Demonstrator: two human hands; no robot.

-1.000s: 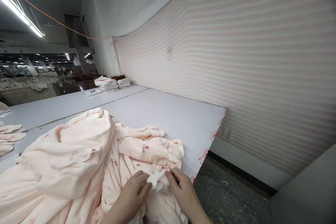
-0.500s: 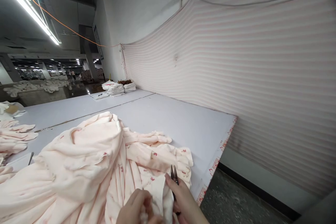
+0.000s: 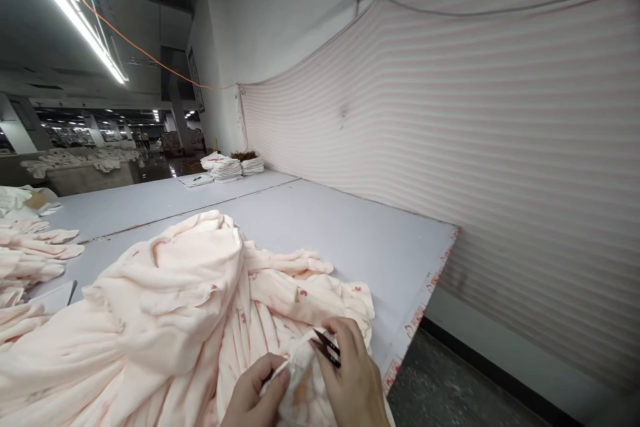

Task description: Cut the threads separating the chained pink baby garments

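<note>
My right hand (image 3: pixel 353 373) is closed around a small pair of dark thread snips (image 3: pixel 327 348), whose two pointed blades stick out apart toward the left. My left hand (image 3: pixel 257 390) pinches the edge of a pale pink fleece garment (image 3: pixel 307 373) between thumb and fingers. That piece of cloth stretches between both hands, its paler side showing. Ahead and to the left of my hands lies a big heap of pale pink fleece (image 3: pixel 170 300) with small red prints, folded and bunched on the table (image 3: pixel 345 227).
More pink garments (image 3: pixel 35 253) lie at the left. Stacked white cloth pieces (image 3: pixel 226 168) stand at the table's far end. A striped sheet (image 3: pixel 450 113) hangs along the wall at the right. The table's right edge (image 3: pixel 425 307) carries printed tape, with dark floor beyond.
My right hand has risen, and the snips have turned from pointing up to pointing left. My left hand now pinches the cloth edge more plainly. The view has shifted slightly left.
</note>
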